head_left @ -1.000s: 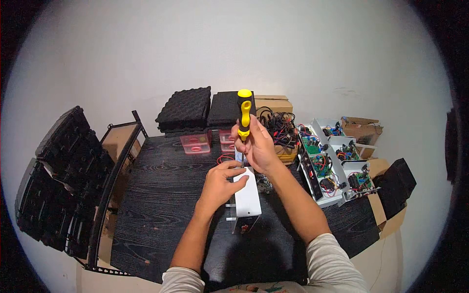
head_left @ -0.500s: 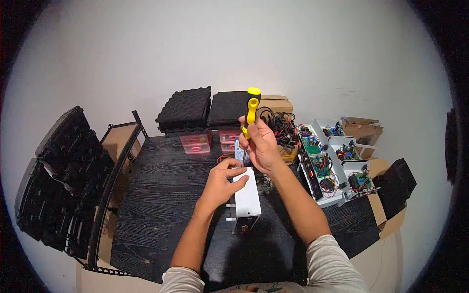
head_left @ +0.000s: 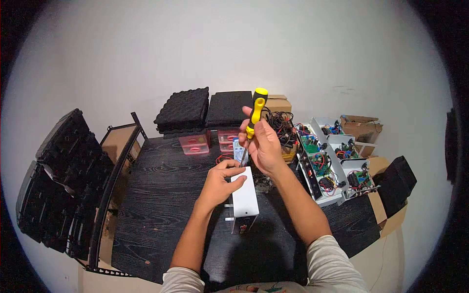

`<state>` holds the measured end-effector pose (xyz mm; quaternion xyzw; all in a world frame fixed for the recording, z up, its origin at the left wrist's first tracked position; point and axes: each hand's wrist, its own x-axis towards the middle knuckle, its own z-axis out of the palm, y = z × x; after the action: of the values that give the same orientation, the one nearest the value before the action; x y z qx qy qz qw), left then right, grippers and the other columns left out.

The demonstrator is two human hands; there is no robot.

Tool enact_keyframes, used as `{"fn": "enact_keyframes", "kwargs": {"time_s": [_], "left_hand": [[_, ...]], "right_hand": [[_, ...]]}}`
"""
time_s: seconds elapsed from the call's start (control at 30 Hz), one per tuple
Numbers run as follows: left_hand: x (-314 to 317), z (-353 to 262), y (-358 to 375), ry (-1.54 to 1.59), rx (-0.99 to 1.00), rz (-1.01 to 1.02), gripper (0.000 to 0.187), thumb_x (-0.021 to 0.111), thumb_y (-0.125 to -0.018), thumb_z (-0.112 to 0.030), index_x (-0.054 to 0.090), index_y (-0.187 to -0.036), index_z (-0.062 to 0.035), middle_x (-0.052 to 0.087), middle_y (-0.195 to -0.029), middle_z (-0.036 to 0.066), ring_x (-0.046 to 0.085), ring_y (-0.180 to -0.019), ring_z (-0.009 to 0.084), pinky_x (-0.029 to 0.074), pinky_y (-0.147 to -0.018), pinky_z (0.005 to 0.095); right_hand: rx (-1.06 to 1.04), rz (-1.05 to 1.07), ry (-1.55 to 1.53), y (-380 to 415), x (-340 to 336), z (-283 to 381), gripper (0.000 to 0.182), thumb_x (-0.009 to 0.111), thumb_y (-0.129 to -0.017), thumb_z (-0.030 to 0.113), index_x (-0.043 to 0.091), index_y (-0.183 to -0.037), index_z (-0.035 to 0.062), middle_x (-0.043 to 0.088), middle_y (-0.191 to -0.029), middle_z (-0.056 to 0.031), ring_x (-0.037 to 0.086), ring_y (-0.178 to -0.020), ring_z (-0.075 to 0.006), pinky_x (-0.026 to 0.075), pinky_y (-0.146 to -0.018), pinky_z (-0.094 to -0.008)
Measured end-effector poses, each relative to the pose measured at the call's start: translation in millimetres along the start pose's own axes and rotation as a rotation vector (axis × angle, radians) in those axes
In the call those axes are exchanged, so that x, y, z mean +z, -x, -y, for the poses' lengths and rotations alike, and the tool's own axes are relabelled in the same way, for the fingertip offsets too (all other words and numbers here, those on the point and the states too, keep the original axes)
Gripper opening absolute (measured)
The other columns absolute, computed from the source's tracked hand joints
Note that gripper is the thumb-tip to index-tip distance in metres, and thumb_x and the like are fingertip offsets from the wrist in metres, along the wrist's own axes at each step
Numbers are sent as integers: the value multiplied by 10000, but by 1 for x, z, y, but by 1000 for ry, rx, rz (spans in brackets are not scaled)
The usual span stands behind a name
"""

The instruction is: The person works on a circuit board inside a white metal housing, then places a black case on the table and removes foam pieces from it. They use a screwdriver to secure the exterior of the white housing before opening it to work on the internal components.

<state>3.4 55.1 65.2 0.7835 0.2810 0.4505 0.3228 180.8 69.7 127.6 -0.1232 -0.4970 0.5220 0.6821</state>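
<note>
A yellow-and-black screwdriver (head_left: 258, 108) is in my right hand (head_left: 266, 149), its fingers closed around the lower handle. The handle leans to the right at the top. Its thin shaft runs down to the far end of a white box-shaped case (head_left: 245, 198), where my left fingers partly hide the tip. My left hand (head_left: 219, 184) grips that far end, thumb on the white top and fingers along the left and far edge. A small dark hole shows near the case's front edge. Short pale posts stick out on its left side.
White open housings with circuit boards (head_left: 317, 168) stand at the right, beside a cardboard box (head_left: 386, 210). Behind are tangled black cables (head_left: 281, 128), red-clear drawers (head_left: 194, 144), black foam (head_left: 183, 110) and a blue multimeter (head_left: 238, 149). Black cases (head_left: 61, 183) stand left of the dark table (head_left: 151, 205).
The screwdriver's handle has tipped to the right, with my right fingers shifting on it. My left hand stays on the case, and the whole view has moved slightly.
</note>
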Motion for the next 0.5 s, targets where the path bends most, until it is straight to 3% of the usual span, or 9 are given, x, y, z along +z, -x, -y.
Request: {"fn": "enact_keyframes", "kwargs": {"time_s": [0.2,0.3,0.5], "left_hand": [[-1,-5,0,8,-29,21,293,803,-820,-56,779,-1106,7,691,-1166,91,639,-1123,202,478,-997,322],[-1,-4,-3,-3,34,35,344,792,-839,-109,748,-1151,30,685,-1190,128,664,-1109,253,501,-984,346],[-10,6,-25,-112,50,301,586,756,-873,-189,608,-1414,-21,526,-1534,175,481,-1430,318,346,-1182,412]], "right_hand": [[-173,-81,-120,0,-7,12,379,441,-1119,368,449,-1404,118,598,-1103,-47,602,-844,-156,493,-765,-315],[-245,-160,-116,10,-13,32,393,431,-1121,369,428,-1430,127,588,-1095,-49,579,-829,-161,473,-743,-328],[-307,-174,27,39,-19,61,424,460,-1113,370,406,-1431,96,590,-1083,-71,568,-760,-160,461,-665,-305]]}}
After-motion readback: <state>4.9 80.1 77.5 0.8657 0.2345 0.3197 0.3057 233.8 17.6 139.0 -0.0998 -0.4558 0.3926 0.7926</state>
